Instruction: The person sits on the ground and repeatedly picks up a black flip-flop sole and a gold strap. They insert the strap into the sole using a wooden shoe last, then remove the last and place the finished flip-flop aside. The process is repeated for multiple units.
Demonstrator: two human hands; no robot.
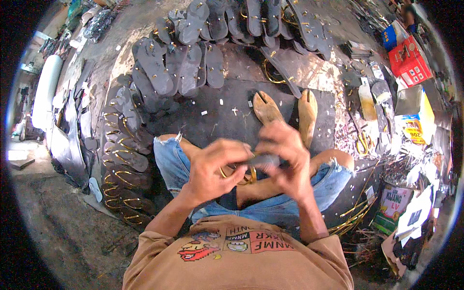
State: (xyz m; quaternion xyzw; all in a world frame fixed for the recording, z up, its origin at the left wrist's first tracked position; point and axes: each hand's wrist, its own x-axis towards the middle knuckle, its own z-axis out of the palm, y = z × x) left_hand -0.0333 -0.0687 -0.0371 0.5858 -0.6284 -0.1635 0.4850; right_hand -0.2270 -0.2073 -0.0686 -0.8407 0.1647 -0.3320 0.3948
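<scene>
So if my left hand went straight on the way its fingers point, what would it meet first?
Your left hand would probably meet the dark sole-like piece first, then your right hand; motion blur leaves the depth unclear.

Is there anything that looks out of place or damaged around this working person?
Small white scraps lie scattered on the dark mat near the wooden foot forms, like litter. The jeans are frayed at both knees. The dark piece between left hand and right hand is too blurred to judge.
</scene>
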